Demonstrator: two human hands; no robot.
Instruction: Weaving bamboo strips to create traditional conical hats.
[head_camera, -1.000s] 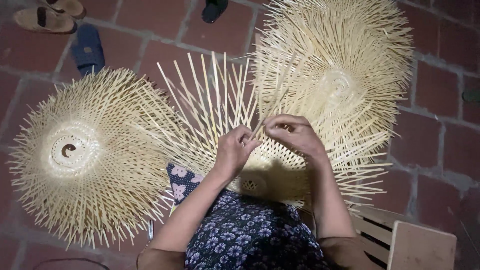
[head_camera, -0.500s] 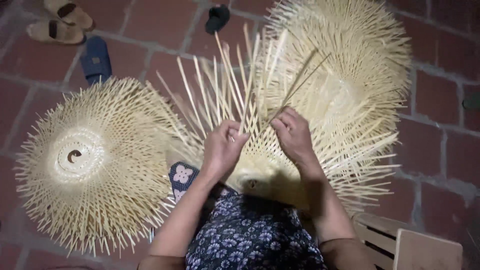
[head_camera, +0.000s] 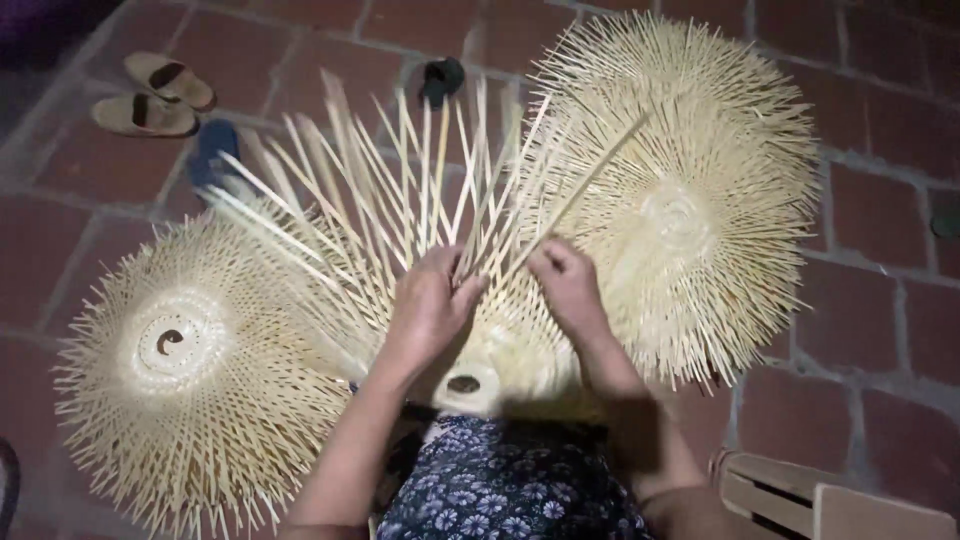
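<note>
Now the left hand (head_camera: 430, 305) is closed around a bunch of upright bamboo strips (head_camera: 400, 190), and the right hand (head_camera: 566, 283) pinches one long strip (head_camera: 585, 185) that leans away to the upper right. Both hands meet over the half-woven piece (head_camera: 470, 375), which lies on the person's lap, above the dark flowered cloth (head_camera: 510, 490). Its small round centre with a hole is woven close and faces the person, so this part looks done. Further out the strips are loose and stand up like a fan, so I judge that most of the weaving of the outer part is left.

To the left, on the brick floor (head_camera: 870, 330), lies a woven disc (head_camera: 190, 370) with loose ends all around its edge. Another disc of this kind (head_camera: 690, 190) lies to the right, just behind the right hand. Near the top left corner of the floor there is a pair of sandals (head_camera: 155, 95), and a dark slipper (head_camera: 442, 78) lies near the top edge. A wooden crate (head_camera: 800, 495) shows at the bottom right corner.
</note>
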